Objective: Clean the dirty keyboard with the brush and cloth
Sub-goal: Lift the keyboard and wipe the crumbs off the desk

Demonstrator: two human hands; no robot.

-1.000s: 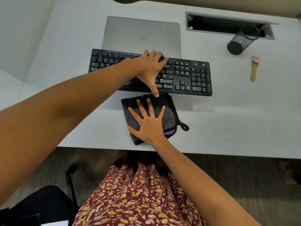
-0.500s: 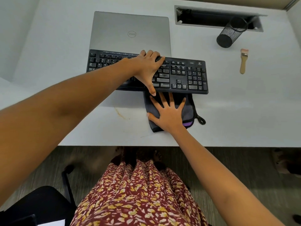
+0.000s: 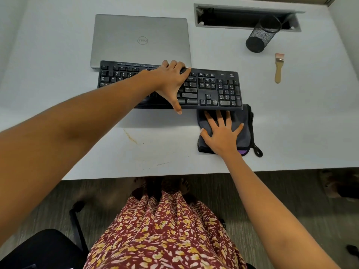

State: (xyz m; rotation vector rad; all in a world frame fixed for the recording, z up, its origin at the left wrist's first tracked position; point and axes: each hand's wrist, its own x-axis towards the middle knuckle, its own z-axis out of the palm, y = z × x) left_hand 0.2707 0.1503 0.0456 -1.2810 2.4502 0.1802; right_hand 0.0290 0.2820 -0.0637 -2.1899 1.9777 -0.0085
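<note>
A black keyboard (image 3: 213,88) lies across the white desk (image 3: 58,94), its far edge over a closed laptop. My left hand (image 3: 171,82) grips it mid-span, fingers curled over the far edge and thumb at the near edge. A dark grey cloth (image 3: 245,123) with a purple corner and a black loop lies under the keyboard's right front edge. My right hand (image 3: 221,133) presses flat on the cloth with fingers spread. A small wooden-handled brush (image 3: 278,68) lies alone at the right.
A closed silver laptop (image 3: 139,39) sits behind the keyboard. A black mesh pen holder (image 3: 260,37) lies tipped beside a cable slot (image 3: 233,16). A brownish smear (image 3: 131,137) marks the desk near the front edge. A black chair (image 3: 38,249) is lower left.
My right hand has slid the cloth rightward along the desk, from below the keyboard's middle to under its right end. My left hand keeps its hold on the keyboard.
</note>
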